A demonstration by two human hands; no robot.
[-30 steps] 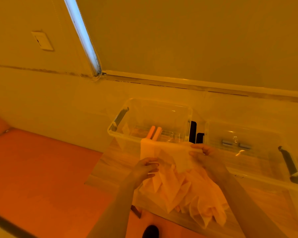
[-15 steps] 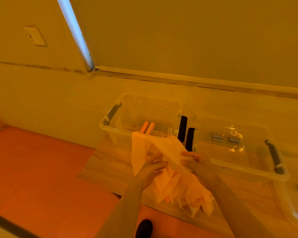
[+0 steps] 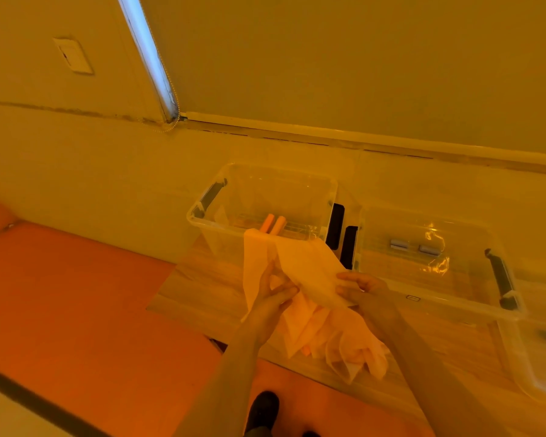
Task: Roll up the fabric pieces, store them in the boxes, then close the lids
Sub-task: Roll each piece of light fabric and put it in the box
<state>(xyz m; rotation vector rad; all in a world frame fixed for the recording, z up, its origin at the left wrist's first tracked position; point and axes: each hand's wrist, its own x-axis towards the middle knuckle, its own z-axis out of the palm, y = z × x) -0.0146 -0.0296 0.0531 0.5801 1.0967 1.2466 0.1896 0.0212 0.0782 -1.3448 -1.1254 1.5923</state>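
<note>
Pale sheer fabric [image 3: 300, 269] up in the air there, held over the near edge of the wooden table [image 3: 202, 288], just in front of the left clear box [image 3: 265, 203]. The top part is stretched flat between the two hands, the rest hangs bunched and crumpled below them, draping down past the table's edge. Left hand [image 3: 271, 298] has its fingers curled up into the cloth, pinching a fold from underneath. Right hand [image 3: 363, 290] grips the lower right edge of the flat part, thumb on top, fingers tucked behind.

Inside that left box, two orange rolls [image 3: 273, 223] lie side by side near the front wall, partly hidden by the raised fabric. Box is open, dark handle [image 3: 212, 195] on its left end. Right beside it sits the second clear box [image 3: 435, 257], also open, with two small grey rolls [image 3: 413, 247] on its floor and a dark handle [image 3: 501, 275] on the right end. Dark latches [image 3: 341, 238] stand between the two boxes. A third clear container [image 3: 539, 357] peeks in at the far right, cut off by the frame.

Orange floor [image 3: 76, 294] to the left, a dark shoe [image 3: 264, 408] down below, pale wall behind with a light switch plate [image 3: 73, 55]
</note>
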